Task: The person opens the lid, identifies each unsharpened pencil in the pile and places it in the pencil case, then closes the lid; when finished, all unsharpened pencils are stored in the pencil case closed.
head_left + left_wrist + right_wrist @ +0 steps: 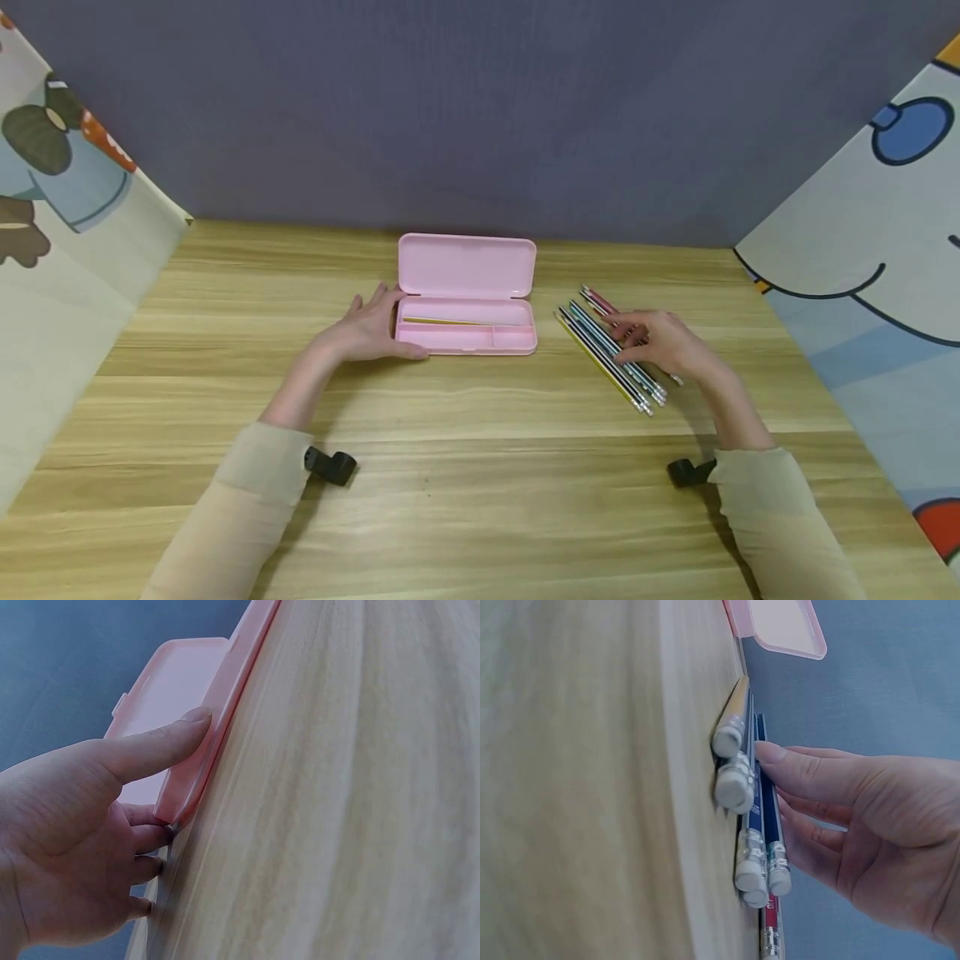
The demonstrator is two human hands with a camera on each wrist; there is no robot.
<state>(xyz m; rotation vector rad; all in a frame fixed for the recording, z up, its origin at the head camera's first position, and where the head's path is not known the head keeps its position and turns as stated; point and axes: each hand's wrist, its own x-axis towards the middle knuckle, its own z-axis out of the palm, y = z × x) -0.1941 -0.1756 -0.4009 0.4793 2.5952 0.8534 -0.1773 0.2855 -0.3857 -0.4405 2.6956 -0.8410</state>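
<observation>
Left hand (367, 329) around end of pink pencil case (446, 337), right hand (670, 342) over loose pencils (600, 346)

Set toward the back of the wood-grain table (450, 517), about mid-width: long and pale pink, with rounded corners and lid (467, 267) raised along the back edge. Divided inside into one long rear compartment plus two in front, longer on the left, shorter on the right. Containing a yellow pencil (442, 322), laid lengthwise in the rear compartment.

Right of the case, apart from it: pencils bunched side by side on a slant, eraser ends toward near right. Yellow on the near side, dark and teal in the middle, a reddish pencil (597, 301) on the far side. Fitted with silvery ferrules and white erasers. Overlapping too much to count.

Left hand: spread wide, gripping the case's left end, thumb on the front wall, forefinger at the back corner. Right hand: half curled, gap between thumb and fingers, reaching across the bunch. Thumb tip right up by a dark pencil in right wrist view; can't tell whether touching.

Also in view: beige sleeves (240, 500), grey-blue backdrop (450, 117) behind the table.
</observation>
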